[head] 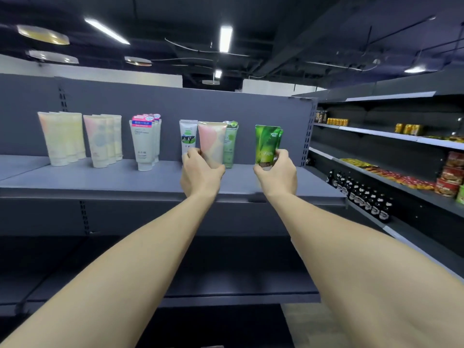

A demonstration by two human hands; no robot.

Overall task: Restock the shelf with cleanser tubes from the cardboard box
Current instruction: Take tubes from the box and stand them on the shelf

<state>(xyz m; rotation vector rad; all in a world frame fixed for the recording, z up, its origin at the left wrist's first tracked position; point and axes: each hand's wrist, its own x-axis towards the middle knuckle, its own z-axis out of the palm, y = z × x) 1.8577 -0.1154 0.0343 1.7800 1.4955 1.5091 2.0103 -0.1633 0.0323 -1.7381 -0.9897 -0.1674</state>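
Both my arms reach over the grey shelf (100, 179). My left hand (200, 172) grips a pink and cream cleanser tube (212, 143) upright, cap down, in front of a white tube (187, 136) and a pale green tube (231, 144). My right hand (276, 172) holds the bottom of a bright green tube (265, 144), with another green tube just behind it. Further left stand a row of yellow-pink tubes (61, 138), pink-blue tubes (100, 141) and white tubes with pink tops (145, 144). The cardboard box is out of view.
A lower dark shelf (226, 285) lies beneath my arms. On the right, another shelving unit (401, 146) holds cans, red tins, packets and dark bottles (361, 194). The grey back panel (175, 104) rises behind the tubes.
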